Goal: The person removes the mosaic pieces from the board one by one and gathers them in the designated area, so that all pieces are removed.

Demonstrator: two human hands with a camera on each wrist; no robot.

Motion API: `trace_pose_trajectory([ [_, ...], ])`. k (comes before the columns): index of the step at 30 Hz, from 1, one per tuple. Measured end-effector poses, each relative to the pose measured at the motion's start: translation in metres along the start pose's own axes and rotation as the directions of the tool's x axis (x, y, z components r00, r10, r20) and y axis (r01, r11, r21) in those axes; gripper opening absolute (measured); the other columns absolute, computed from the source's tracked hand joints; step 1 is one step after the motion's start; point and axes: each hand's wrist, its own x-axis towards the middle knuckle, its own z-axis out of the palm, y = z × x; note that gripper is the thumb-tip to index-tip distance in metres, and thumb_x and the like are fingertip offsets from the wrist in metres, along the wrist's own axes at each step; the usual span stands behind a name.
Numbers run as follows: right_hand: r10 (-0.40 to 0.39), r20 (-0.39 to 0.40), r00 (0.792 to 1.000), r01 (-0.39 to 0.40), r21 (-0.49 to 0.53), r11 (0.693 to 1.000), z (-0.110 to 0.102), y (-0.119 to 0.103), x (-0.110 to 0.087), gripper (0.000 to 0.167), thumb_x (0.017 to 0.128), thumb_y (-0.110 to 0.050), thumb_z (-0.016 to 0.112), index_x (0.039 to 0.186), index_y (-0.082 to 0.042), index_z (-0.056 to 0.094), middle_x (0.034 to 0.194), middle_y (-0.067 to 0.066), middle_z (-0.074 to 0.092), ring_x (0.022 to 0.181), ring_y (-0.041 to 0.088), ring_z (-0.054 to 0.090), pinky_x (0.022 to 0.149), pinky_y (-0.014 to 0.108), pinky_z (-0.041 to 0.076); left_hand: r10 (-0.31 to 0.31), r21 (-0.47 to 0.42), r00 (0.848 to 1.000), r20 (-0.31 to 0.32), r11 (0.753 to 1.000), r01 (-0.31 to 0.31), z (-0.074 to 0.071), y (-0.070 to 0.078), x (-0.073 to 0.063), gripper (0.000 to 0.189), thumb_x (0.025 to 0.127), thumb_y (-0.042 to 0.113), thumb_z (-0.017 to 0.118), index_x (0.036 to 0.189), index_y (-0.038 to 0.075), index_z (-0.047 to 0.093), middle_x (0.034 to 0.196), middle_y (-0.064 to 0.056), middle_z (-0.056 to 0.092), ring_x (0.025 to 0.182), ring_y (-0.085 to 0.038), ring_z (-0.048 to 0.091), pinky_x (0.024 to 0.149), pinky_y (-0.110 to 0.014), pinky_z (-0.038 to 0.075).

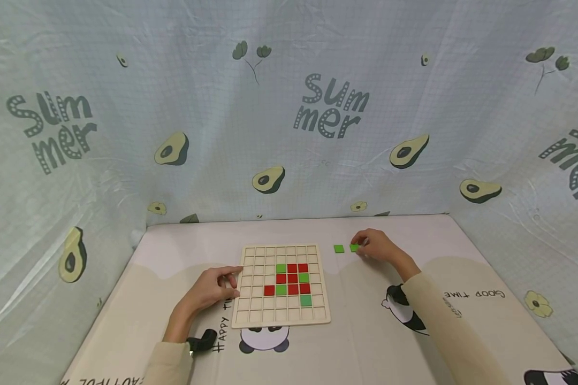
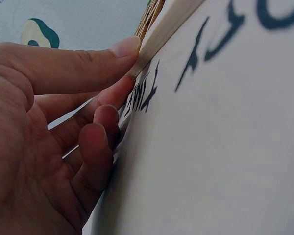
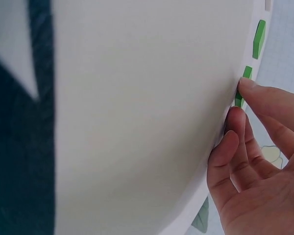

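A square wooden grid board (image 1: 280, 315) lies on the table with red and green square tiles in some of its cells. My left hand (image 1: 212, 289) is at the board's left edge, its thumb and index finger stretched out to touch it. In the left wrist view the thumb (image 2: 88, 66) presses the board's side (image 2: 161, 34), with the other fingers loosely bent below. Right of the board, my right hand (image 1: 377, 246) pinches a green tile (image 1: 354, 248) at the tabletop. The right wrist view shows thumb and fingertips on that tile (image 3: 239, 101), partly covering it.
Another green tile (image 1: 339, 248) lies between the board and my right hand. The table cover (image 1: 361, 331) has printed pandas and lettering. Hanging sheets with avocado prints (image 1: 289, 133) enclose the table at the back and both sides.
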Motion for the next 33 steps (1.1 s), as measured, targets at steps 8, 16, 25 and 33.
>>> trace_pose_trajectory([
  [8, 0.011, 0.006, 1.000, -0.011, -0.001, 1.000, 0.000, 0.002, 0.003, 0.028, 0.086, -0.003, 0.075, 0.114, 0.000, 0.072, 0.108, 0.018, 0.069, 0.098, 0.030, 0.066, 0.080, 0.039, 0.053, -0.002, -0.003, 1.000, -0.006, 1.000, 0.002, 0.000, 0.000, 0.000, 0.060, 0.078, 0.007, 0.082, 0.135, -0.002, 0.066, 0.085, -0.001, 0.066, 0.064, -0.008, 0.047, 0.060, -0.022, 0.037],
  [16, 0.033, 0.004, 0.999, -0.033, -0.053, 0.998, -0.001, -0.002, 0.002, 0.032, 0.085, -0.005, 0.078, 0.115, 0.000, 0.072, 0.109, 0.018, 0.069, 0.097, 0.029, 0.065, 0.080, 0.041, 0.054, -0.013, -0.011, 1.000, -0.006, 1.000, 0.013, 0.000, 0.000, 0.000, 0.061, 0.077, 0.006, 0.082, 0.135, -0.002, 0.066, 0.085, -0.002, 0.065, 0.065, -0.009, 0.047, 0.060, -0.022, 0.037],
  [25, -0.015, 0.004, 1.000, 0.015, -0.103, 0.995, -0.003, -0.019, 0.004, 0.033, 0.087, -0.009, 0.077, 0.119, -0.003, 0.072, 0.111, 0.016, 0.069, 0.095, 0.027, 0.063, 0.082, 0.041, 0.053, -0.016, -0.015, 1.000, -0.003, 1.000, 0.016, 0.000, 0.000, -0.001, 0.061, 0.078, 0.006, 0.082, 0.135, -0.002, 0.066, 0.086, -0.003, 0.065, 0.065, -0.009, 0.047, 0.060, -0.023, 0.037],
  [33, -0.092, 0.010, 0.996, 0.092, -0.085, 0.992, 0.003, -0.044, 0.007, 0.032, 0.090, -0.011, 0.075, 0.120, -0.004, 0.072, 0.112, 0.016, 0.068, 0.093, 0.025, 0.065, 0.084, 0.040, 0.055, -0.018, -0.007, 1.000, -0.005, 1.000, 0.018, 0.000, 0.000, -0.001, 0.060, 0.078, 0.007, 0.082, 0.135, -0.001, 0.066, 0.086, -0.002, 0.065, 0.065, -0.009, 0.047, 0.060, -0.022, 0.037],
])
